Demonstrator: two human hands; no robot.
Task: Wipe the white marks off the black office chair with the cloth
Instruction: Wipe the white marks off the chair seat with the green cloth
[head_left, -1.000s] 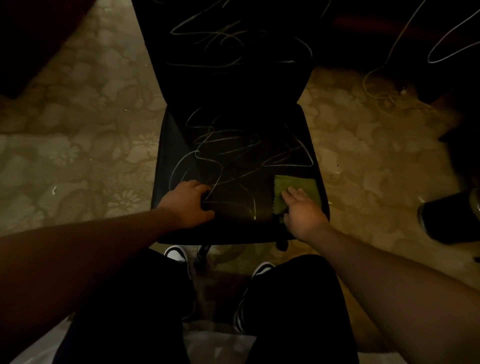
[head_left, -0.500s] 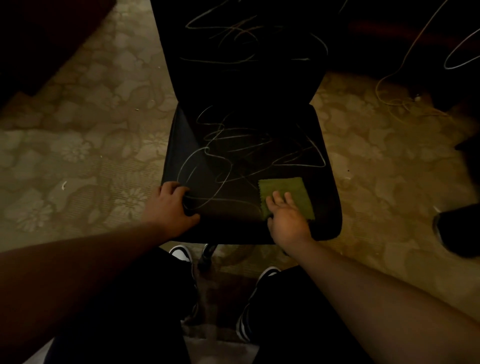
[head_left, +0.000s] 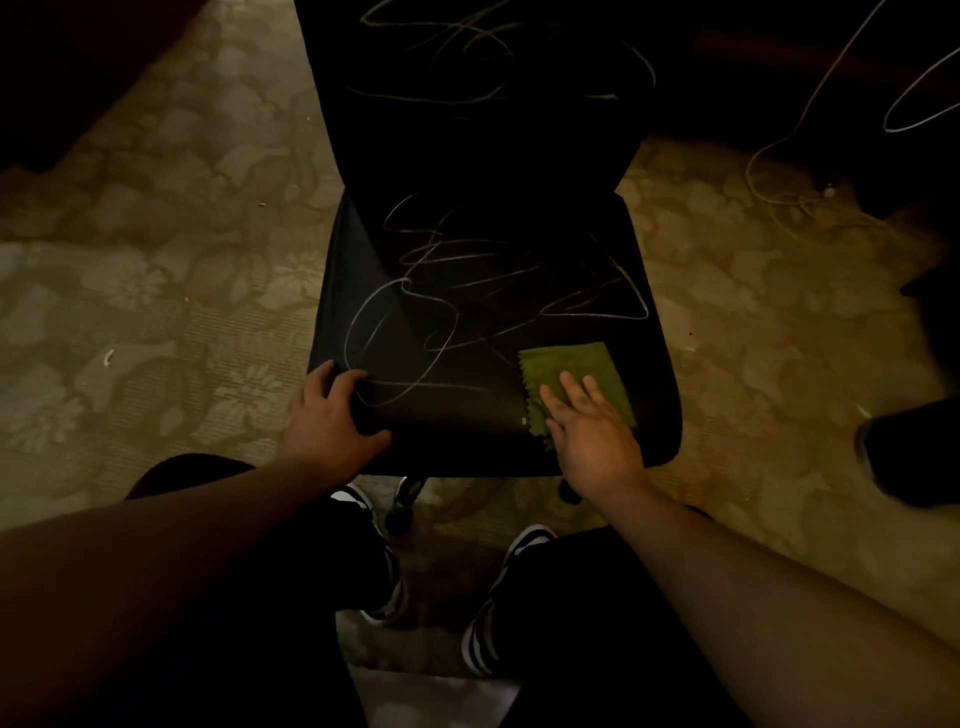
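Cloth (head_left: 574, 382) under the fingers (head_left: 571, 388), that's the picture: the right hand (head_left: 592, 436) lies flat on the green square, fingers straight and together, pressing it down onto the front right corner of the seat (head_left: 654, 364). No pinch, no curl; the palm hangs back over the near edge of the fabric while the fingertips reach about to its middle, so the far half of the cloth pokes out beyond them. Over on the other side, the left hand (head_left: 332, 415) grips the front left corner of the seat, fingers curled over the edge, steadying the black office chair (head_left: 467, 156).

Now the score. White marks (head_left: 415, 312) loop all across the seat, thick through the centre and the left, one line running right up beside the cloth's left edge. The dark strip along the front, between the two hands, looks mostly bare. More scribbles sit high on the backrest (head_left: 493, 67), untouched as far as I can judge. So it's early going: nearly everything is left to wipe.
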